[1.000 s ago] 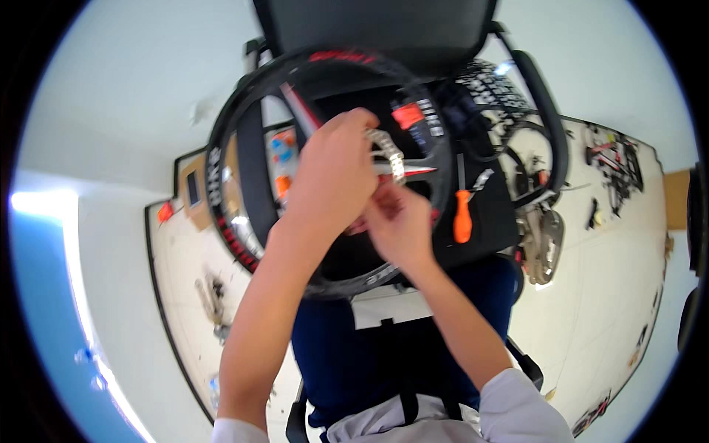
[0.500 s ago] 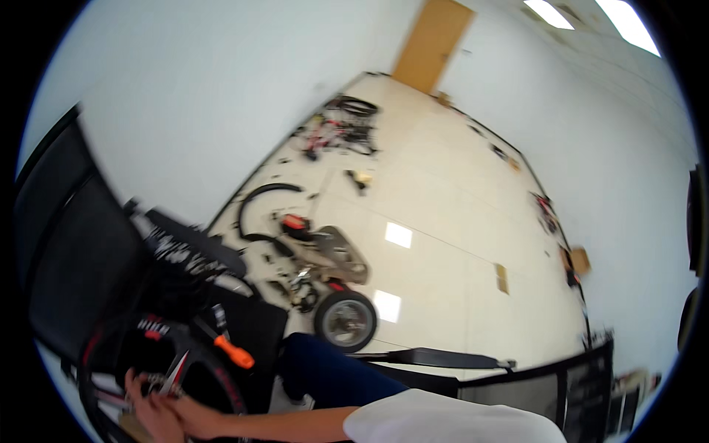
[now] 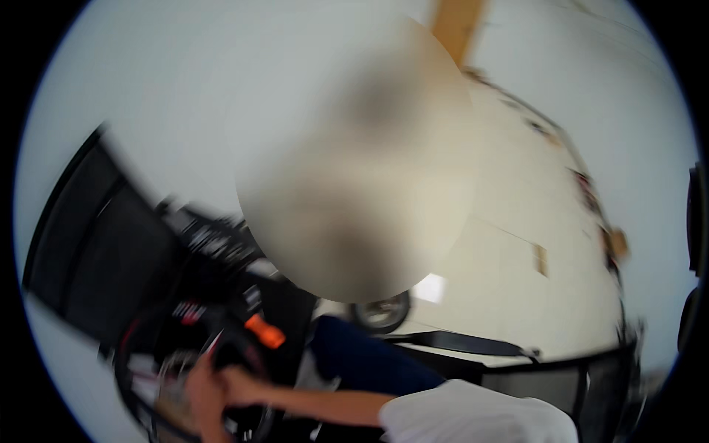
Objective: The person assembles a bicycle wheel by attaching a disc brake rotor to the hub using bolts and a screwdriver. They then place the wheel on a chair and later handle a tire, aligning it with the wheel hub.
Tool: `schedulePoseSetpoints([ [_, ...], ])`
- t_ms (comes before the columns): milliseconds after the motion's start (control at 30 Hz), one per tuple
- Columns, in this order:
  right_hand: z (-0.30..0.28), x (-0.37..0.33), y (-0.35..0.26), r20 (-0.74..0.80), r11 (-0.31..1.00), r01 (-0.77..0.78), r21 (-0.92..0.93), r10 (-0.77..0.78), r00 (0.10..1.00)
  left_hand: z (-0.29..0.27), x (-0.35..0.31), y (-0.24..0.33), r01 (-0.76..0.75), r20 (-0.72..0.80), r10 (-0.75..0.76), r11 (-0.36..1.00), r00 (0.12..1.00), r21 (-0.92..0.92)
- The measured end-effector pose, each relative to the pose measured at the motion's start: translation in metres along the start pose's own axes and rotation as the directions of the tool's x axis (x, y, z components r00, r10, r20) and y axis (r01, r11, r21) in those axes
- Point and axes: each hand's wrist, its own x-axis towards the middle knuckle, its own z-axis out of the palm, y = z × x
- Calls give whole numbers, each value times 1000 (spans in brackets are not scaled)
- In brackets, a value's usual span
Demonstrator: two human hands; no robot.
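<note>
"Where's the round black steering wheel (image 3: 242, 345)?"
"Over the flat black seat (image 3: 295, 306), beside a chunky orange handle (image 3: 265, 332)."
"Fingers?"
"Left hand (image 3: 204, 389) and right hand (image 3: 241, 385) meet over it; blurred, I can't tell their grip."

- Black seat (image 3: 295, 306): an orange screwdriver (image 3: 264, 331) lies on it, near the steering wheel (image 3: 236, 341).
- Pale floor (image 3: 487, 295): a wheel (image 3: 380, 313), a flat tan piece (image 3: 541, 260) and, by the far wall, a box (image 3: 617, 242).
</note>
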Motion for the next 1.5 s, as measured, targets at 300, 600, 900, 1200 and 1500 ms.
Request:
schedulePoseSetpoints([
  [300, -47, -37, -5, -34, 976, -212, -43, 211, 977, 7, -42, 21, -237, 19, 239, 970, 971, -53],
  [600, -43, -38, -52, 120, 915, -92, -394, 150, 981, 15, -54, 2, -390, -98, 380, 911, 920, -135],
  [900, -23, -60, -30, 142, 947, -316, 59, 306, 942, 9, -73, -11, -400, -172, 386, 915, 906, -56],
  [1200, -20, -2, -66, 265, 924, -7, -383, 117, 957, 10, -83, -22, -454, -246, 432, 890, 868, -42],
  [1500, -3, 27, -52, 414, 705, 423, -570, -198, 888, -1, -111, -35, -382, -300, 435, 898, 849, 220],
])
